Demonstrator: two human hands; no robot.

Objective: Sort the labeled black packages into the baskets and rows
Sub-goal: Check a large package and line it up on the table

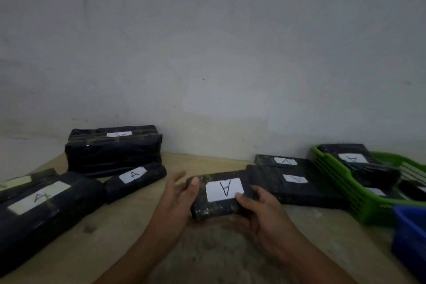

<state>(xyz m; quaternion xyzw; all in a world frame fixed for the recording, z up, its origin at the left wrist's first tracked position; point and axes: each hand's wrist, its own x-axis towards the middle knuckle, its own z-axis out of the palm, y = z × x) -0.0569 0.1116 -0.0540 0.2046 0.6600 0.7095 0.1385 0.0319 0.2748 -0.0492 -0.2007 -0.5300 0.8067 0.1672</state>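
While both hands hold it, the package sits in the middle, low over the table, its long side running left to right. The left hand grips its left end, thumb on top. The right hand grips the right end, thumb on the label. The row lies just to its right, nearer the right hand, with the green basket past it. The blue basket is cut off. I cannot tell if the package touches the table.

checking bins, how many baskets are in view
2: the green basket at far right; the blue basket just nearer, cut off at the frame's edge. More may lie outside view.
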